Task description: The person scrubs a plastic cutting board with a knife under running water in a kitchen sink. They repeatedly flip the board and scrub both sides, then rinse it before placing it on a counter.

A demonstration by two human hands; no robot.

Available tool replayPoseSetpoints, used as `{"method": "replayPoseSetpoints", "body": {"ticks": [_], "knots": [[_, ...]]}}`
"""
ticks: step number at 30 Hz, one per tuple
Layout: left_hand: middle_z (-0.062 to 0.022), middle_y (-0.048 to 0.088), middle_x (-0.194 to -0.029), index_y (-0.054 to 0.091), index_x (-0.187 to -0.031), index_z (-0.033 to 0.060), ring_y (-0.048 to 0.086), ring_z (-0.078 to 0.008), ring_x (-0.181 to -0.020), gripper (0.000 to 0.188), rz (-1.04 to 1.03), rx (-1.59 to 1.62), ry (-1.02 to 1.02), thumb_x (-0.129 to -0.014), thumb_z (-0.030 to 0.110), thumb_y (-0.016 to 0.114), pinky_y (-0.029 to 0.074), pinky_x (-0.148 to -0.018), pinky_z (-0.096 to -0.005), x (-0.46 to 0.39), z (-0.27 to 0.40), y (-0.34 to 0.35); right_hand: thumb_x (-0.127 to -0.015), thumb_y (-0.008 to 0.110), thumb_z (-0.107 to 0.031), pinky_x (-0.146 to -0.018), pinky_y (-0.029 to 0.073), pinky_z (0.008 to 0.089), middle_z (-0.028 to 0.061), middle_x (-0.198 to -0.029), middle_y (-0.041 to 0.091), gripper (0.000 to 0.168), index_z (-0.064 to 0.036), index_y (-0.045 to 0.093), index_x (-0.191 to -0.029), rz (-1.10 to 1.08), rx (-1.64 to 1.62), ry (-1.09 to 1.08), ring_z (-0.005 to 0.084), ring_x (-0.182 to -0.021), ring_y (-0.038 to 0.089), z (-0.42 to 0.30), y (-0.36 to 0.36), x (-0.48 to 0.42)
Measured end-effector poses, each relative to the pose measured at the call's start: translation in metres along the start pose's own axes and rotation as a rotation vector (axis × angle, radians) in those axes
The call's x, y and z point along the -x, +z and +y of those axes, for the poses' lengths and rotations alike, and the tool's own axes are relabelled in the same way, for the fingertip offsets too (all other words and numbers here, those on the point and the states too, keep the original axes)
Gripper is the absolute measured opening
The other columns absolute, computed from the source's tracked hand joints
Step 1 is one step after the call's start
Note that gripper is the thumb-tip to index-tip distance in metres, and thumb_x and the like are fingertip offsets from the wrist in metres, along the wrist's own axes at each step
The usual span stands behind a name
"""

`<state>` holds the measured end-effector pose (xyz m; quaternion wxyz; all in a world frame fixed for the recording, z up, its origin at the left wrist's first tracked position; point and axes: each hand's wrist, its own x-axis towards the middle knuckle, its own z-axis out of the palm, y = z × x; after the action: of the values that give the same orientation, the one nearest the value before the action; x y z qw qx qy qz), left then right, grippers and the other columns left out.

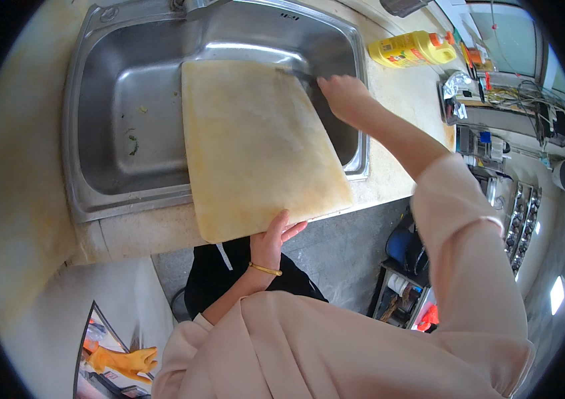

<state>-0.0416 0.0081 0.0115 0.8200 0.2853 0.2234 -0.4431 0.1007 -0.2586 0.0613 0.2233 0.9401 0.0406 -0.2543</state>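
Note:
A large pale yellow cutting board point(257, 149) lies across the front rim of a stainless steel sink point(127, 204), its far part over the basin. My left hand point(273, 238) grips the board's near edge, thumb on top and fingers beneath. My right hand point(344, 97) is closed on the handle of a knife or scraper point(302, 76). That tool's blade rests at the far right corner of the board; its exact kind cannot be made out. Small green and yellowish scraps point(133, 144) lie on the sink's bottom, left of the board.
A yellow plastic bottle point(407, 49) with an orange cap lies on the counter point(397, 154) right of the sink. A faucet base point(195, 4) is at the far rim. An orange rubber glove point(125, 361) shows at the lower left. Shelves with goods stand at the lower right.

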Motion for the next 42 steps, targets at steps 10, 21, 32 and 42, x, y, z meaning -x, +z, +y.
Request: {"method": "replayPoseSetpoints", "body": {"ticks": [10, 21, 32, 42], "knots": [[-0.0147, 0.054, -0.117, 0.045, -0.119, -0.0063, 0.059, -0.0308, -0.104, 0.034, 0.053, 0.077, 0.027, -0.09, 0.012, 0.052, 0.052, -0.089, -0.0472, 0.001, 0.003, -0.006, -0.083, 0.053, -0.012, -0.06, 0.052, 0.0422, 0.0145, -0.072, 0.063, 0.037, -0.01, 0.051, -0.12, -0.085, -0.025, -0.09, 0.032, -0.068, 0.065, -0.018, -0.063, 0.054], [-0.0162, 0.057, -0.111, 0.047, -0.114, -0.0057, 0.061, -0.03, -0.101, 0.027, -0.09, 0.041, -0.001, -0.091, 0.008, 0.052, 0.053, -0.089, -0.0414, -0.001, -0.005, 0.0, -0.089, 0.05, -0.016, -0.05, 0.047, 0.0413, 0.0123, -0.073, 0.055, 0.044, -0.019, 0.044, -0.133, -0.139, -0.067, 0.062, 0.0289, -0.056, 0.058, -0.036, -0.125, 0.199], [-0.0207, 0.061, -0.102, 0.05, -0.106, -0.0104, 0.064, -0.0298, -0.095, 0.023, -0.117, -0.022, -0.053, -0.09, 0.005, 0.051, 0.055, -0.086, -0.0378, -0.002, -0.02, 0.003, -0.08, 0.058, -0.008, -0.054, 0.051, 0.0338, 0.0145, -0.075, 0.064, 0.053, -0.007, 0.041, -0.131, -0.104, -0.042, 0.152, 0.0256, -0.066, 0.065, -0.051, -0.032, 0.147], [-0.0215, 0.06, -0.103, 0.048, -0.106, -0.0112, 0.064, -0.0324, -0.094, 0.026, 0.0, 0.044, -0.002, -0.088, 0.006, 0.053, 0.055, -0.086, -0.0397, -0.008, -0.01, -0.001, -0.078, 0.057, -0.004, -0.058, 0.051, 0.0378, 0.0134, -0.077, 0.063, 0.057, -0.006, 0.038, -0.132, -0.134, -0.117, 0.059, 0.028, -0.067, 0.065, -0.062, -0.078, 0.156]]}}
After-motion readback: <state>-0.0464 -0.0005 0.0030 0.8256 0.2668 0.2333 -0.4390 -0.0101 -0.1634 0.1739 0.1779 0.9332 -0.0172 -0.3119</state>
